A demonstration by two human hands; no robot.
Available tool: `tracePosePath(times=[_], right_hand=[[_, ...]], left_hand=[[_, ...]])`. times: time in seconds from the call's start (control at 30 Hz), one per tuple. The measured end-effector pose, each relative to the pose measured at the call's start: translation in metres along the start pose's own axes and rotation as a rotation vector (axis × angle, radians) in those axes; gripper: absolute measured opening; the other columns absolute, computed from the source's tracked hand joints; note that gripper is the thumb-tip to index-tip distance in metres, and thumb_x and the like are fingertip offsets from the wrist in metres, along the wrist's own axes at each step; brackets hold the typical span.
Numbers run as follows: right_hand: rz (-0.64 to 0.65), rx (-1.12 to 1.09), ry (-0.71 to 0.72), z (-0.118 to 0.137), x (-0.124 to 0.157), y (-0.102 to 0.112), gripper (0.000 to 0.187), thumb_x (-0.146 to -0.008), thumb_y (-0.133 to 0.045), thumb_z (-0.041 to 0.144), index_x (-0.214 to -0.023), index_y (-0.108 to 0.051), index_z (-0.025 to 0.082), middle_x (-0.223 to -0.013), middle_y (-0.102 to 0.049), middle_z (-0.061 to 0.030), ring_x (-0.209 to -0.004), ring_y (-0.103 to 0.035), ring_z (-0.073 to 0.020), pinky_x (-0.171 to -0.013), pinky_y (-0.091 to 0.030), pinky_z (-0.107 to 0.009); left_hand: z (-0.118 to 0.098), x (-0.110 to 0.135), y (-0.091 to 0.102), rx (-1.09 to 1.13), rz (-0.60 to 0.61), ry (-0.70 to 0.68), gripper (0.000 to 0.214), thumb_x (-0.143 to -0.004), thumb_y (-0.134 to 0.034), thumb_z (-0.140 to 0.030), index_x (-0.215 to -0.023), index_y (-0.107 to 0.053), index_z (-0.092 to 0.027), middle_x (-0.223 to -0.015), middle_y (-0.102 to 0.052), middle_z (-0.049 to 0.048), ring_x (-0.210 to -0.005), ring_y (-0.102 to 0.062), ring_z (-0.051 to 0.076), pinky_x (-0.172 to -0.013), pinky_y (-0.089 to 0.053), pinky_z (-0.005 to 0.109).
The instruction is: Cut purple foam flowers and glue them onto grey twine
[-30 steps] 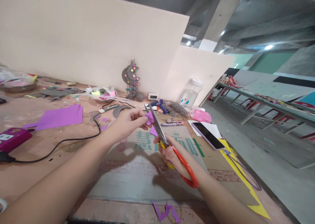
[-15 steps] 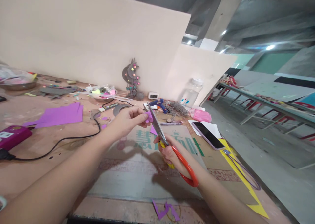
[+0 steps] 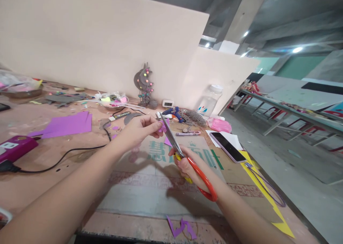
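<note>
My left hand (image 3: 139, 128) pinches a small purple foam piece (image 3: 162, 126) above the table. My right hand (image 3: 187, 165) grips scissors (image 3: 179, 151) with red and yellow handles; the blades point up and away and meet the purple piece. Both hands hover over a flattened cardboard sheet (image 3: 160, 186) with green lettering. A purple offcut (image 3: 182, 228) lies on the table near the front edge.
Purple foam sheets (image 3: 66, 124) lie at left, beside a magenta device (image 3: 14, 147) with a black cable (image 3: 66, 154). A phone (image 3: 227, 142), blue glue gun (image 3: 173, 112), clear jar (image 3: 209, 101), pink bag (image 3: 218, 124) and a decorated moon ornament (image 3: 144, 83) sit further back. Yellow foam (image 3: 268, 197) lies at right.
Both hands stay almost in place; the scissors blades have closed a little on the purple piece. The view has shifted slightly.
</note>
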State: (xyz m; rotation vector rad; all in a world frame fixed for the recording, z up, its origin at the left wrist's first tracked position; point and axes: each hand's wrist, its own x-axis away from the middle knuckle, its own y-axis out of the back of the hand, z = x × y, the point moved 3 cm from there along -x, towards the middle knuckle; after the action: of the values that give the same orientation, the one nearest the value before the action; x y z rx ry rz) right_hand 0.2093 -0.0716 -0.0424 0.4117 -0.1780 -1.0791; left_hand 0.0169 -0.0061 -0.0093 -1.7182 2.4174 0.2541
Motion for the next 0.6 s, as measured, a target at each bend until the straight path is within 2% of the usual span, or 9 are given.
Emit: tracePosePath(times=[0.33, 0.6], right_hand=[[0.075, 0.001, -0.004, 0.0019, -0.0014, 0.0007, 0.049, -0.088, -0.038, 0.064, -0.106, -0.045, 0.019, -0.070, -0.034, 0.0031, -0.055, -0.030, -0.0092, -0.049, -0.027, -0.022], [-0.004, -0.015, -0.003, 0.0041, -0.0016, -0.0014, 0.050, -0.086, -0.039, 0.066, -0.104, -0.045, 0.019, -0.067, -0.034, 0.0033, -0.053, -0.030, -0.0095, -0.047, -0.027, -0.023]], left_hand=[[0.0027, -0.0008, 0.0028, -0.018, -0.008, -0.004, 0.032, -0.077, -0.066, -0.044, -0.067, -0.058, -0.014, -0.067, -0.066, 0.0031, -0.064, -0.063, 0.012, -0.067, -0.053, 0.026], [0.0065, -0.0011, 0.0017, -0.035, -0.009, -0.036, 0.038, -0.082, -0.057, -0.052, -0.074, -0.061, -0.014, -0.068, -0.065, 0.0032, -0.066, -0.063, 0.014, -0.066, -0.053, 0.026]])
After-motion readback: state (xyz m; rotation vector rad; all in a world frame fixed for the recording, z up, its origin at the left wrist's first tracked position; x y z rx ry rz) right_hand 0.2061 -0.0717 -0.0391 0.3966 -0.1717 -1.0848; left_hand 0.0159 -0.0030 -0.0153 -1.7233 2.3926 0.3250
